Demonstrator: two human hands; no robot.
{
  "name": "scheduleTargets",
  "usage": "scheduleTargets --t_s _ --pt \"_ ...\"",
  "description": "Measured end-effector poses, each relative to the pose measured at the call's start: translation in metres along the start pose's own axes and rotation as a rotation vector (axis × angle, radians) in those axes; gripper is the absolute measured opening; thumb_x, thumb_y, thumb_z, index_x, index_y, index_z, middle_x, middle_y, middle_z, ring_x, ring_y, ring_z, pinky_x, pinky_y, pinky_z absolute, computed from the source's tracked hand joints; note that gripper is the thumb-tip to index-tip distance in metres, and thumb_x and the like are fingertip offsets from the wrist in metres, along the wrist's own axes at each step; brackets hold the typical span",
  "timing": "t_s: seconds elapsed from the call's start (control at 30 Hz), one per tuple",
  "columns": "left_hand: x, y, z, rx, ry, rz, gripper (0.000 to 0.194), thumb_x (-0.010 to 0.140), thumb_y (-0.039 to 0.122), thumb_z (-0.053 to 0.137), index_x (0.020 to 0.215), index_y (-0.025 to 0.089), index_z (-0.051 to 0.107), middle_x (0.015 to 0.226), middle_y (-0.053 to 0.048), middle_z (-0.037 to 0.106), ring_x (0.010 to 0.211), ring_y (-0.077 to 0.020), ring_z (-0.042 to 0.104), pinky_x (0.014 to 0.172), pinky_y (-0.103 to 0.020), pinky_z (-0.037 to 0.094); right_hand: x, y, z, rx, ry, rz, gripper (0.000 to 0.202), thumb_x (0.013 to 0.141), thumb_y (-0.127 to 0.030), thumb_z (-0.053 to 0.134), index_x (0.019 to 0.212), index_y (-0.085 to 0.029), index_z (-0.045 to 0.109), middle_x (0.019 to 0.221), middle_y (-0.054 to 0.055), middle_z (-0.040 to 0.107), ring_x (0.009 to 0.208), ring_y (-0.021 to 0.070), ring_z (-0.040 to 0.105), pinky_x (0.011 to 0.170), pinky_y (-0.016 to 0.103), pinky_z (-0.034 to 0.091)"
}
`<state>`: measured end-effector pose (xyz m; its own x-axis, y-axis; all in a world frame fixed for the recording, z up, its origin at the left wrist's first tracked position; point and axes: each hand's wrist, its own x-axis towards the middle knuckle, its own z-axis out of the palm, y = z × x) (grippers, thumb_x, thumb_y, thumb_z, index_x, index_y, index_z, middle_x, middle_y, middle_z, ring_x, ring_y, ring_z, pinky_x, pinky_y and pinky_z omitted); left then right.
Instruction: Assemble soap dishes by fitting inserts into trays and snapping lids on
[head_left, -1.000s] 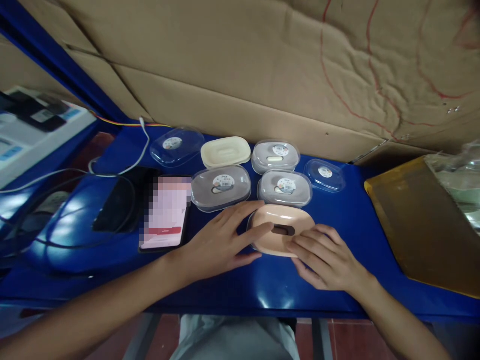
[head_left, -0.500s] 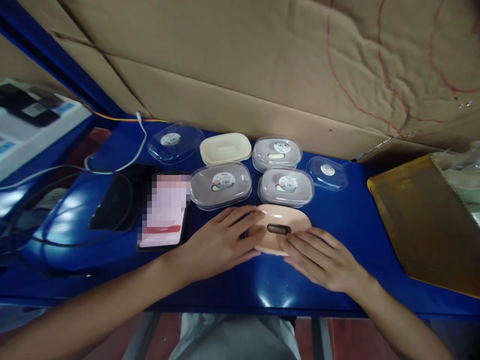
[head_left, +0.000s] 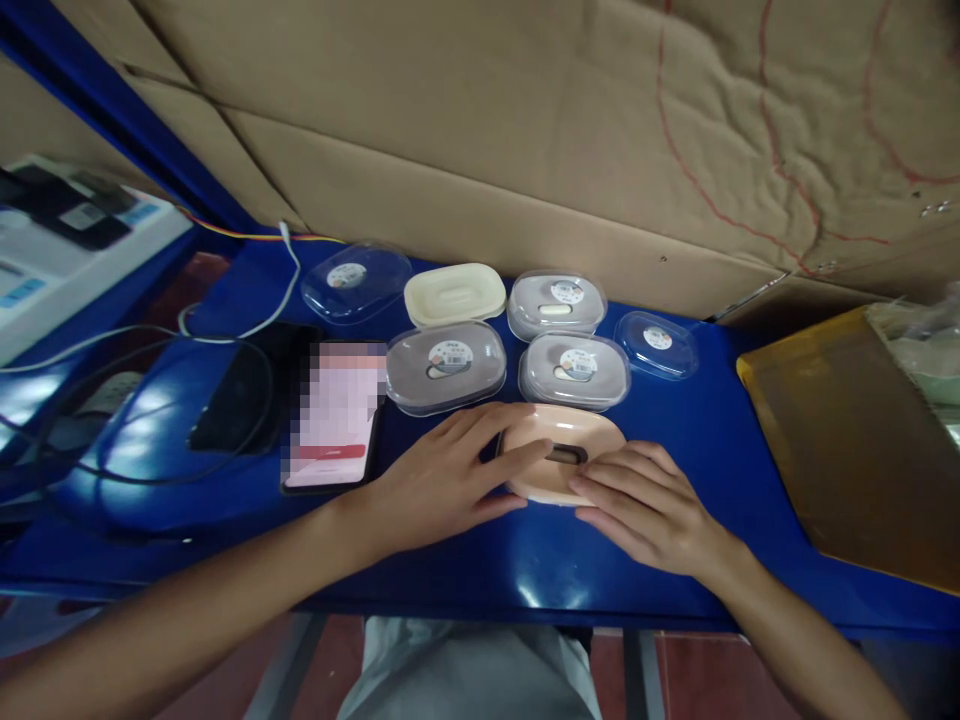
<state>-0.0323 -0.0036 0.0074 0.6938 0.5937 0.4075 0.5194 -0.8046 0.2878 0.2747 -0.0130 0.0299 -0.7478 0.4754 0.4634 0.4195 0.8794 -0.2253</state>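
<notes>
A peach oval dish, which looks like a soap dish with a dark slot in its middle, lies on the blue table close in front of me. My left hand grips its left rim, thumb low at the front edge, one finger reaching over the inside to the slot. On the front right rim, the fingers of my right hand are closed. Just behind the dish sit a grey dish under a clear lid and another lidded grey dish, both with round labels.
Further back are a cream dish, a third lidded dish and two loose clear lids. A phone lies left, near cables. A yellow-brown box stands right, before a cardboard wall.
A finger of my left hand has moved right, across the dish's inside to the slot. My right hand stays at the right rim. The view has shifted slightly.
</notes>
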Motion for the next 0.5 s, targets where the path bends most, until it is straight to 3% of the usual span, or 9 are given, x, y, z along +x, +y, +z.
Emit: scheduleTargets --t_s 0.2,0.3,0.4,0.5 --pt "-0.002 0.002 0.006 -0.179 -0.008 -0.155 0.081 0.097 0.031 0.08 0.164 0.026 0.035 0.162 -0.021 0.047 0.146 -0.0374 0.056 0.113 -0.057 0.059 -0.002 0.003 0.005 0.173 0.054 0.101 0.042 0.097 -0.011 0.076 0.136 -0.024 0.068 0.115 0.003 0.082 0.105 0.0204 0.076 0.091 0.043 0.059" --pt "-0.004 0.003 0.011 -0.277 -0.037 -0.211 0.091 0.093 0.029 0.083 0.166 0.03 0.03 0.165 -0.02 0.044 0.148 -0.0374 0.055 0.115 -0.059 0.057 0.0 0.003 0.005 0.223 0.08 0.119 0.039 0.098 -0.01 0.072 0.135 -0.023 0.069 0.112 0.005 0.082 0.102 0.0206 0.077 0.087 0.042 0.06" --pt "-0.004 0.004 0.013 -0.331 -0.034 -0.242 0.095 0.092 0.028 0.085 0.168 0.031 0.028 0.166 -0.019 0.044 0.15 -0.0372 0.053 0.119 -0.06 0.054 -0.002 0.005 -0.006 0.187 0.126 0.137 0.042 0.095 -0.011 0.073 0.135 -0.025 0.071 0.107 0.004 0.081 0.094 0.0222 0.077 0.084 0.043 0.06" --pt "-0.003 0.004 0.012 -0.306 -0.024 -0.241 0.096 0.091 0.028 0.086 0.168 0.028 0.029 0.166 -0.021 0.044 0.151 -0.0384 0.052 0.119 -0.061 0.053 -0.012 0.011 -0.03 0.086 0.259 0.197 0.05 0.088 -0.013 0.077 0.134 -0.032 0.075 0.098 0.003 0.081 0.081 0.026 0.077 0.074 0.046 0.06"
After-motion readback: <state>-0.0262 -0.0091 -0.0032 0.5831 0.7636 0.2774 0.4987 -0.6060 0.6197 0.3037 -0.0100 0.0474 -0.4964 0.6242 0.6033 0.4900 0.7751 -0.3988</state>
